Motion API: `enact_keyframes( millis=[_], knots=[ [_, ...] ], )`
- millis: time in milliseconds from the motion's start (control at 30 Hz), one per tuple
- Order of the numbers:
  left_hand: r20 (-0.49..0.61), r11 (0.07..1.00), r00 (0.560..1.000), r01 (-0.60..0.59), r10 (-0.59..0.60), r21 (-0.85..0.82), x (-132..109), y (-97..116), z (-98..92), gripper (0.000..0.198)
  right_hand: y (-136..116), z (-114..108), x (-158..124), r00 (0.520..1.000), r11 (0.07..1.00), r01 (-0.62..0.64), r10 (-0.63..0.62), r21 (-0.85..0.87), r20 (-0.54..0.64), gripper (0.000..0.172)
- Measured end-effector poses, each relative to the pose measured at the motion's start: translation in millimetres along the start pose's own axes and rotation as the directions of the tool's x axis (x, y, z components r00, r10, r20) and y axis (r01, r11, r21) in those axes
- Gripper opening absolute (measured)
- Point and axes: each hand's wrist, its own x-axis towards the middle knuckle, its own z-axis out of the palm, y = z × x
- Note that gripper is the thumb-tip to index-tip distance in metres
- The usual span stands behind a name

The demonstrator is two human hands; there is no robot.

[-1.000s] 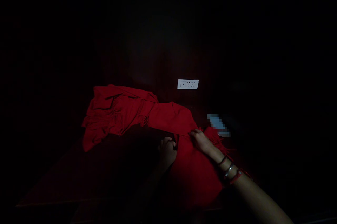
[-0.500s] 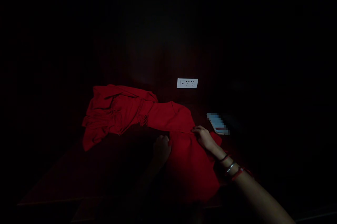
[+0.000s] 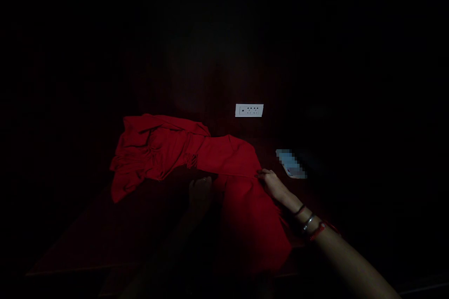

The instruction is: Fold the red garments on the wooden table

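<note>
A red garment [image 3: 220,154] lies across the dark table, its far left end gathered in folds and its right part spread down toward the table's front edge. My right hand [image 3: 273,184], with bangles at its wrist, is closed on the cloth at the bend on the right. Dimly lit, my left hand [image 3: 200,193] is closed just left of the hanging part. A flap of the red cloth stretches toward its fingers, and the hand appears to grip it. Shadow hides most of the left arm and the lower edge of the cloth.
A phone-like device [image 3: 292,164], partly blurred out, lies on the table right of the garment. On the wall behind is a white socket plate [image 3: 249,110]. The table's front edge [image 3: 77,270] shows faintly at lower left; much else is dark.
My left hand has moved left, away from the right hand, drawing a flap of the garment with it. The cloth beyond my right hand has shifted left; that hand stays almost in place.
</note>
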Motion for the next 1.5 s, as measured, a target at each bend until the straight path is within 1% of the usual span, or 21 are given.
enact_keyframes(
  millis=[100,233,333,400,500,567,667,733,800,867,933,1000,1033,1100,1167,1200,1267,1333,1400,1433,1500],
  knots=[
    [-0.069,0.997,0.995,0.073,-0.072,0.01,1.6,-8.7,-6.8,0.037,-4.9,-2.4,0.2,0.999,0.999,0.039,-0.04,0.01,0.022,0.037],
    [0.059,0.96,0.959,0.279,-0.278,-0.004,-5.1,-4.6,9.8,0.053,-5.8,-0.1,1.9,1.0,1.0,0.026,-0.026,0.001,0.01,0.033],
    [0.039,0.97,0.969,0.244,-0.244,-0.01,-7.7,-2.3,15.7,0.042,-1.3,2.2,2.4,1.0,1.0,-0.005,0.005,-0.004,0.018,0.037],
    [0.018,0.984,0.984,0.175,-0.175,-0.02,-5.5,-7.1,6.0,0.029,0.6,1.6,1.7,1.0,1.0,-0.013,0.014,-0.012,0.028,0.038],
    [-0.078,0.997,0.995,0.065,-0.062,0.035,-0.8,-20.4,-16.5,0.029,-1.6,-1.3,-0.1,0.999,1.0,-0.005,0.006,-0.027,0.042,0.036],
    [-0.139,0.993,0.985,0.108,-0.101,0.047,-0.5,-27.7,-24.0,0.03,-5.1,-2.8,-1.1,0.999,0.999,0.001,0.002,-0.047,0.052,0.036],
    [-0.066,0.96,0.959,0.278,-0.275,0.024,-5.1,-33.3,-19.0,0.033,-8.0,-2.7,-1.8,0.996,0.997,-0.011,0.018,-0.083,0.084,0.038],
    [-0.012,0.972,0.974,0.225,-0.225,0.071,-7.8,-38.3,-15.3,0.031,-6.4,-1.5,-2.0,0.994,0.995,-0.03,0.04,-0.099,0.1,0.039],
    [-0.028,0.981,0.994,0.113,-0.11,0.157,-6.9,-49.4,-21.0,0.027,-2.4,-0.2,-2.5,0.993,0.992,-0.044,0.056,-0.117,0.102,0.04],
    [-0.066,0.968,0.995,0.084,-0.07,0.238,-2.9,-67.6,-36.1,0.029,2.1,0.9,-3.3,0.993,0.991,-0.049,0.062,-0.127,0.098,0.042],
    [-0.148,0.947,0.982,0.154,-0.116,0.281,1.1,-89.5,-53.0,0.029,5.1,1.3,-4.3,0.993,0.991,-0.048,0.061,-0.128,0.098,0.045],
    [-0.192,0.93,0.953,0.277,-0.234,0.242,2.4,-109.5,-62.7,0.032,5.8,0.7,-4.7,0.993,0.99,-0.057,0.069,-0.128,0.096,0.047],
    [-0.172,0.922,0.94,0.327,-0.295,0.205,1.6,-117.8,-63.8,0.034,5.4,0.0,-4.5,0.992,0.989,-0.063,0.076,-0.131,0.098,0.048],
    [-0.039,0.912,0.928,0.372,-0.371,0.174,-2.1,-130.5,-61.4,0.036,3.6,-2.1,-3.5,0.991,0.987,-0.072,0.087,-0.141,0.103,0.049],
    [0.052,0.927,0.945,0.303,-0.322,0.22,-7.2,-139.6,-60.3,0.033,1.7,-4.1,-2.0,0.99,0.986,-0.062,0.08,-0.154,0.118,0.049],
    [0.034,0.932,0.959,0.264,-0.281,0.247,-9.7,-143.4,-62.7,0.032,0.9,-4.6,-1.3,0.989,0.985,-0.054,0.075,-0.161,0.126,0.05],
    [-0.138,0.936,0.966,0.249,-0.22,0.249,-14.5,-149.7,-74.4,0.033,-0.1,-3.8,-0.5,0.99,0.987,-0.038,0.059,-0.159,0.13,0.049],
    [-0.402,0.94,0.887,0.308,-0.228,0.144,-18.6,-154.2,-89.1,0.035,0.0,-1.0,-0.9,0.992,0.989,-0.029,0.046,-0.143,0.116,0.048],
    [-0.538,0.954,0.807,0.3,-0.243,0.02,-22.5,-157.6,-96.3,0.038,1.0,1.9,-2.3,0.994,0.99,-0.039,0.052,-0.134,0.094,0.047],
    [-0.529,0.969,0.82,0.245,-0.217,-0.018,-24.7,-159.6,-94.9,0.038,1.4,2.5,-3.0,0.994,0.989,-0.048,0.061,-0.138,0.089,0.047],
    [-0.351,0.993,0.93,0.091,-0.111,-0.072,-30.3,-165.6,-82.9,0.039,0.4,0.5,-3.7,0.991,0.986,-0.054,0.073,-0.159,0.112,0.045]
  ],
)
